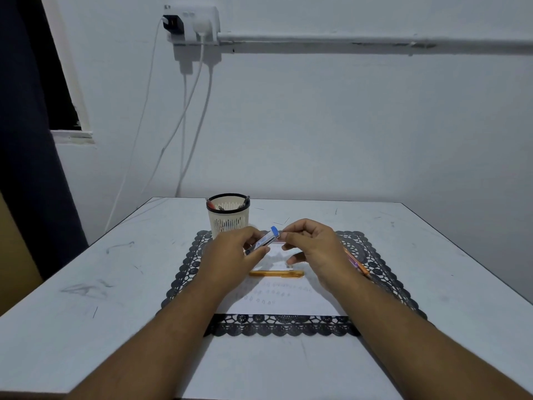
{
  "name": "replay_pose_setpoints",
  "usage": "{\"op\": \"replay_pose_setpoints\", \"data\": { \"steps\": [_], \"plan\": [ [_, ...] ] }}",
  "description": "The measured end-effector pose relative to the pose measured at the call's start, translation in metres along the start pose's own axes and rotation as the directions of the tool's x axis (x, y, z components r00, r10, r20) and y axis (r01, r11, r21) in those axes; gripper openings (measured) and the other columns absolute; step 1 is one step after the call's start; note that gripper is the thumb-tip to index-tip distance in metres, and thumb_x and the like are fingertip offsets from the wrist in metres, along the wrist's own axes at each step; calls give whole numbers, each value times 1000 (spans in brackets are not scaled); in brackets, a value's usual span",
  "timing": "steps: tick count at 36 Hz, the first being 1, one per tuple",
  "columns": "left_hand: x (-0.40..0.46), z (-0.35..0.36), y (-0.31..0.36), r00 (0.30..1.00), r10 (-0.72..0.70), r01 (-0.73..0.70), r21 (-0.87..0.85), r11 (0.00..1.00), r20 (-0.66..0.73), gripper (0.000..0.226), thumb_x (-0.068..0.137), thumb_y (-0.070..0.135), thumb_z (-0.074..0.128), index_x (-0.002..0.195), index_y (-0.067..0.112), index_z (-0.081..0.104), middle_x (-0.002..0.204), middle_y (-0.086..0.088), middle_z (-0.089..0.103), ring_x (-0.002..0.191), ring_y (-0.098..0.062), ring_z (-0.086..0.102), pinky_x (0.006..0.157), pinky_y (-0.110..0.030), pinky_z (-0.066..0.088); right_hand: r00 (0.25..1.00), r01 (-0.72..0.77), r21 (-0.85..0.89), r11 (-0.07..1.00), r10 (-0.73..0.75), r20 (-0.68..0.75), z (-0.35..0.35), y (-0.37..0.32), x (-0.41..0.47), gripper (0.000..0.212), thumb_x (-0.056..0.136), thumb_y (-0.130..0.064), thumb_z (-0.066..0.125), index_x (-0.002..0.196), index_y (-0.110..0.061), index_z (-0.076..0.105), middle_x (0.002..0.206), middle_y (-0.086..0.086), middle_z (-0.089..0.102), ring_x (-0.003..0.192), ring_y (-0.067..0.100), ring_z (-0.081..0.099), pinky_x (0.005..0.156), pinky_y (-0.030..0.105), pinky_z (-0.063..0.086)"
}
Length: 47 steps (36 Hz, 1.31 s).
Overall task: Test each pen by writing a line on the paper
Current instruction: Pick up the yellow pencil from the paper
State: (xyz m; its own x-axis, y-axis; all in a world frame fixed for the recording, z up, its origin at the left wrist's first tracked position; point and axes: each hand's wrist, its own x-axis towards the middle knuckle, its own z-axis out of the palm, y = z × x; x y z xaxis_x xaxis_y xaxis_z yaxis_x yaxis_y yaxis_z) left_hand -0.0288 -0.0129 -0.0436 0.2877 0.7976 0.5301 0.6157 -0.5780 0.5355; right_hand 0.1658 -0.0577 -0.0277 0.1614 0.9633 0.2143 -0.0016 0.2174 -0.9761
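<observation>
Both hands meet just above centre frame, over the top of the paper (284,298). The left hand (230,252) grips a clear tube with a blue cap (264,241), thumb and fingers curled round its lower half; the tube tilts up to the right. It looks more like a lead refill case than a pen, though the label is too small to read. The right hand (311,246) has its fingertips pinched at the blue cap end, the remaining fingers loosely curled and holding nothing else.

Judgement: the step in hand is opening the cap. To do it well, the left hand should hold the body steady while the right pulls or turns along the tube's axis, keeping the open end raised so nothing spills.

The paper lies centre frame on a black lace mat (184,272), faint rows of small marks already on its lower half. An orange pen (277,273) lies across the sheet, below the hands. Another orange pen (357,264) rests on the mat at right, partly hidden by the right wrist. A slotted white cup (228,216) at the mat's upper left holds several more pens.

The table (101,284) is pale grey, scuffed and marked with stray strokes. Behind it stands a plain white wall; a socket block (190,24) with white cables is at upper left, with a conduit running right. A dark curtain (26,140) covers the left edge.
</observation>
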Motion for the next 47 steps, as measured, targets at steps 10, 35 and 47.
{"op": "replay_pose_setpoints", "data": {
  "steps": [10,35,47],
  "plan": [
    [0,-1,2,1000,-10,10,-2,1000,16,17,90,41,75,107,37,73,87,23,69,84,1,63,77,-39,60,999,26,-9,1000,-26,-48,1,-1,-1,1,92,-6,75,92,-6,74,89,11,75,81,22,69,62,37,60],
    [-2,1,2,999,3,-3,-10,1000,35,17,91,41,74,107,37,71,84,18,68,83,-3,64,75,-42,59,996,62,42,997,-59,-60,3,-2,-3,2,90,-4,77,89,-4,75,88,11,76,78,17,70,62,33,59],
    [-1,1,3,999,-6,6,-5,1000,41,20,92,41,73,111,35,71,86,19,68,85,-4,64,76,-41,60,996,62,44,997,-59,-59,0,-4,-2,11,93,-2,70,96,-8,80,93,13,79,82,19,73,68,38,61]
  ]
}}
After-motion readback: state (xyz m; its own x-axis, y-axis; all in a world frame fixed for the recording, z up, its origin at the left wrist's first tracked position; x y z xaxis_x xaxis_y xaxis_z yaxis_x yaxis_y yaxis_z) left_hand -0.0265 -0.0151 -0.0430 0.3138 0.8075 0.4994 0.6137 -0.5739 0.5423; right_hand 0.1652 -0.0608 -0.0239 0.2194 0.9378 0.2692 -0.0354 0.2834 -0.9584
